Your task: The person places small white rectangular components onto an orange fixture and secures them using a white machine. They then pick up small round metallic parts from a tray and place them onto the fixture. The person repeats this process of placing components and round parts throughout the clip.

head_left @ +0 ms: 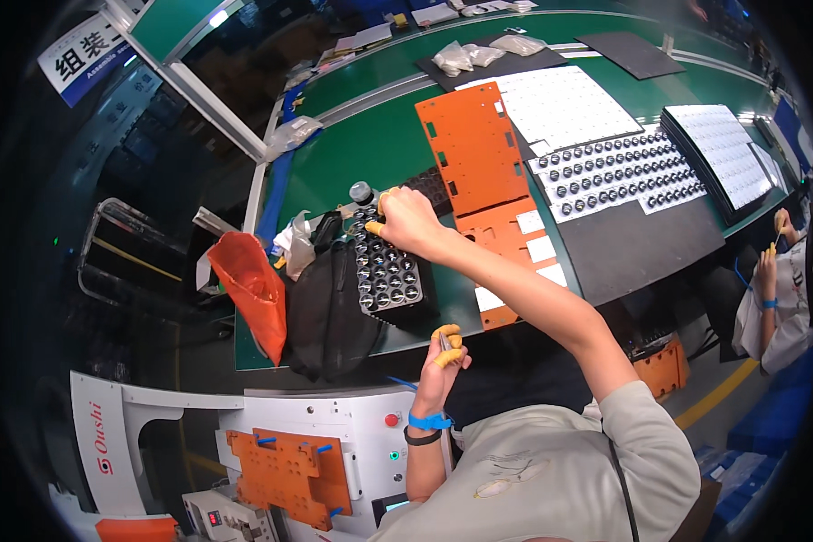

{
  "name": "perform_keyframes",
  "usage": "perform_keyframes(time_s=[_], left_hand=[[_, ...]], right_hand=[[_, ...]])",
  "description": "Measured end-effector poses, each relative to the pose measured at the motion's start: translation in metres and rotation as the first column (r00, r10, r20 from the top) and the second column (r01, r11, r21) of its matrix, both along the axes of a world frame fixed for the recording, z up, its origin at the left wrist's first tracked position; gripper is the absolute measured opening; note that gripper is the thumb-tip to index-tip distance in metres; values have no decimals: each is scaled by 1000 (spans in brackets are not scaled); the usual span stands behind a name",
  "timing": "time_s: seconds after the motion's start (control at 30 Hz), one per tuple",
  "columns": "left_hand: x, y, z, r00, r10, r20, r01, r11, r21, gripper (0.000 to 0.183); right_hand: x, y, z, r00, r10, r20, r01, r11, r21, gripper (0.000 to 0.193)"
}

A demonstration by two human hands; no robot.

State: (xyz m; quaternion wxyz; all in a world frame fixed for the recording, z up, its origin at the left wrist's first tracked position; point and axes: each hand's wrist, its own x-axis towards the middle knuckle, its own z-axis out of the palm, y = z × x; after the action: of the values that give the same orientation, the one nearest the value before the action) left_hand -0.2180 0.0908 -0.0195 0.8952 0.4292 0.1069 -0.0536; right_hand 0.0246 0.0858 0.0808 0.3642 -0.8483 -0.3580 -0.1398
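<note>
green worktop (357, 144), middle of frame. black box (415, 310) on it, just left of centre, full of small round black parts (388, 276) in rows. right hand (408, 219) over box's upper end, fingers bent down; cannot tell if they pinch anything. left hand (440, 363), lower middle of frame, fingers curled close round small grey thing (444, 342). round parts look light, hard, smooth, maybe slippery; best held by round sides. full box likely heavier; best held by both side walls.
</note>
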Motion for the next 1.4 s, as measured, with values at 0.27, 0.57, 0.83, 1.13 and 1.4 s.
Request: perform_keyframes(time_s=[0.27, 0.57, 0.83, 1.13, 1.4], left_hand=[[-3, 4, 19, 989, -70, 126, 57, 993, 104, 43], [15, 2, 12, 995, -5, 98, 9, 999, -41, 71], [39, -15, 41, 958, -35, 285, -4, 991, 136, 72], [40, -46, 65, 927, 16, 375, -182, 892, 413, 78], [36, -55, 62, 894, -22, 448, -273, 765, 583, 82]], right_hand=[[9, 6, 10, 997, -3, -74, -1, 999, -54, 27], [-64, -85, 32, 839, 355, -411, -174, 893, 416, 23], [-121, -188, 8, 731, 487, -479, -242, 840, 485, 17], [-141, -209, -15, 829, 433, -354, -218, 833, 509, 32], [-145, -218, -14, 897, 400, -186, -250, 808, 533, 35]])
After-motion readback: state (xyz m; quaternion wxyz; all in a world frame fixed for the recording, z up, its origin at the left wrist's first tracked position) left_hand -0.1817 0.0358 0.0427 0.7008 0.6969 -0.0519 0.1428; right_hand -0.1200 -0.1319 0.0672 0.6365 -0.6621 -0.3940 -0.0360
